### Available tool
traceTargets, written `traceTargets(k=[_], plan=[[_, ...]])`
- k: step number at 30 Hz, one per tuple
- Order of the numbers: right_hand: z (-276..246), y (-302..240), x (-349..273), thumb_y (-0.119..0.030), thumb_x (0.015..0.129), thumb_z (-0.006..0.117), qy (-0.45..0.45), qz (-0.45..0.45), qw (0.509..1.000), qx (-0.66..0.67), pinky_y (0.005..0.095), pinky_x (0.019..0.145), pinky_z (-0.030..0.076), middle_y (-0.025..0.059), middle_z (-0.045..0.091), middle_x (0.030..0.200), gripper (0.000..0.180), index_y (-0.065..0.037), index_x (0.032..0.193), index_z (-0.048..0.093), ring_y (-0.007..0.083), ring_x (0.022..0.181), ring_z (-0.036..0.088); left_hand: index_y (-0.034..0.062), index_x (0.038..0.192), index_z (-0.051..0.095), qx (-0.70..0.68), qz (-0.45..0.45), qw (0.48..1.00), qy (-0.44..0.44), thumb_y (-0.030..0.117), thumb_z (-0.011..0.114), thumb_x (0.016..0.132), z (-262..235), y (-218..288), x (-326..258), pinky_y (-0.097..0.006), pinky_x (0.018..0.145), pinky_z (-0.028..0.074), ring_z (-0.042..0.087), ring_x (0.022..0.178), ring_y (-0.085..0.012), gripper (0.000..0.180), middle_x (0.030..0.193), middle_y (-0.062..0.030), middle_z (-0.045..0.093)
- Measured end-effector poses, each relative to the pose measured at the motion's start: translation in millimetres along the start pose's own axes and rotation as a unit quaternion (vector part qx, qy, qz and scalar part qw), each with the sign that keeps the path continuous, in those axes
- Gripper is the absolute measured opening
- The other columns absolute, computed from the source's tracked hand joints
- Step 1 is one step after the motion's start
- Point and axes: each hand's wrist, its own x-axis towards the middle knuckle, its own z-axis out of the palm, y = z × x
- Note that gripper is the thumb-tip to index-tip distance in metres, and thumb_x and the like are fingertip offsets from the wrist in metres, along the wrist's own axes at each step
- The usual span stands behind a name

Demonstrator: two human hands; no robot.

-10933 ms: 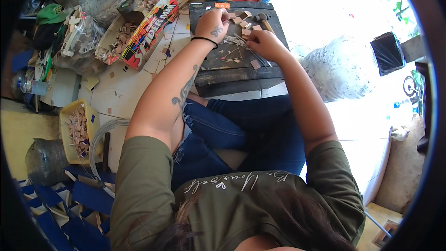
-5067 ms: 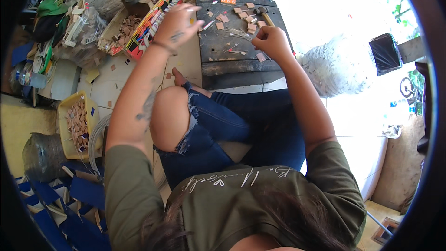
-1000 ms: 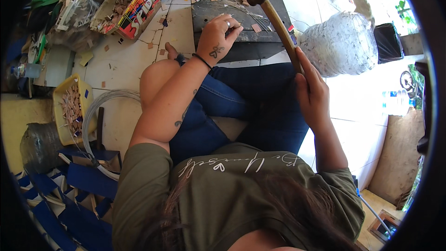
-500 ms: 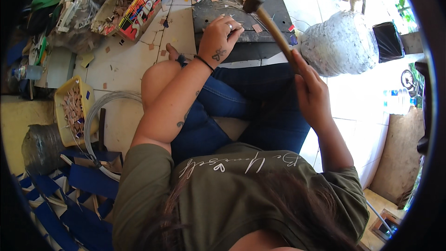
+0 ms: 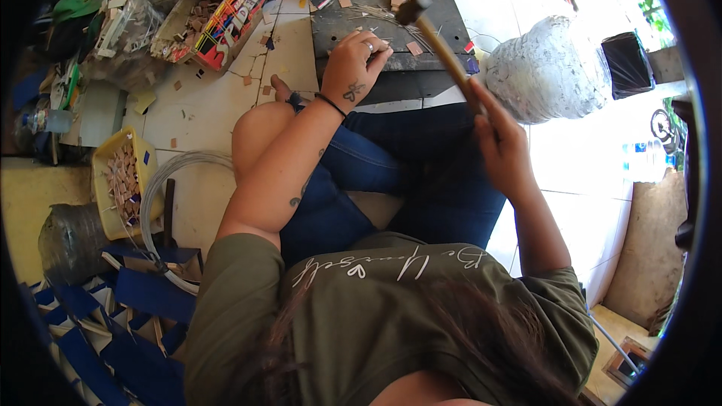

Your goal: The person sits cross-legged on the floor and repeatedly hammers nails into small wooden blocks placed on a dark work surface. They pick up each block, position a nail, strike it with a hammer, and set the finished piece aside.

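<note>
Hammer (image 5: 440,45): head-heavy and stiff, raised over the dark board (image 5: 338,15); you want your grip low on the handle.
Right hand (image 5: 500,143): clamped round the handle's end.
Left hand (image 5: 357,68): fingers curled, pressing on the board beside small brown pieces (image 5: 414,48), likely light and easily scattered.

dark grey board (image 5: 353,19), wooden-handled hammer (image 5: 440,45), yellow basket (image 5: 113,173), blue jeans (image 5: 421,173)

Upper centre: dark work board (image 5: 353,15) with small wood pieces; left hand (image 5: 355,68) pressing it; right hand (image 5: 500,143) gripping hammer (image 5: 440,45).
</note>
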Motion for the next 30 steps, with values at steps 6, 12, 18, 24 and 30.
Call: traceTargets(k=[6,12,18,24,30], plan=[[12.0,45.5,65.0,-0.015,0.094,0.051,0.062,0.104,0.977,-0.178,0.0442,0.083,0.049,0.0164,0.059,0.105,0.044,-0.015,0.138,0.046,0.0363,0.095,0.062,0.0033,0.078,0.066,-0.022,-0.062,0.998,-0.007,0.008,0.068,0.08,-19.2,10.0,9.2,-0.036,0.07,0.048,0.061,0.074,-0.0266,0.005,0.076,-0.0095,0.062],[48.0,86.1,116.9,-0.02,0.089,0.057,0.068,0.117,0.932,-0.337,0.043,0.085,0.048,0.0121,0.057,0.11,0.042,-0.016,0.13,0.051,0.0299,0.105,0.058,0.0039,0.084,0.07,0.165,-0.102,0.978,0.07,0.017,0.069,0.083,-158.3,-30.6,-30.3,-0.034,0.073,0.049,0.063,0.077,-0.0232,0.013,0.083,-0.0096,0.067],[63.2,68.2,146.6,-0.026,0.08,0.07,0.03,-0.032,0.961,-0.272,0.0438,0.095,0.039,0.006,0.06,0.114,0.036,-0.014,0.114,0.065,0.0253,0.113,0.053,-0.0023,0.089,0.068,0.506,-0.258,0.823,0.008,0.019,0.063,0.088,-389.3,-53.7,-132.6,-0.039,0.079,0.048,0.061,0.089,-0.0331,0.022,0.093,-0.0165,0.065],[84.0,45.5,191.5,-0.031,0.08,0.069,-0.061,-0.006,0.948,-0.312,0.0436,0.093,0.042,0.0046,0.067,0.099,0.025,-0.011,0.095,0.071,0.0232,0.101,0.06,0.0037,0.104,0.067,0.644,-0.433,0.629,-0.044,0.025,0.063,0.086,-482.2,-55.5,-180.2,-0.042,0.088,0.047,0.059,0.099,-0.0341,0.028,0.105,-0.0148,0.065],[92.7,53.2,211.6,-0.022,0.08,0.065,-0.108,0.015,0.955,-0.276,0.0386,0.078,0.05,0.0108,0.067,0.085,0.017,-0.007,0.088,0.069,0.0277,0.083,0.065,0.0058,0.12,0.06,0.547,-0.212,0.81,-0.024,0.032,0.066,0.084,-381.5,-85.8,-87.9,-0.042,0.097,0.041,0.055,0.108,-0.0371,0.045,0.117,-0.0178,0.061]])
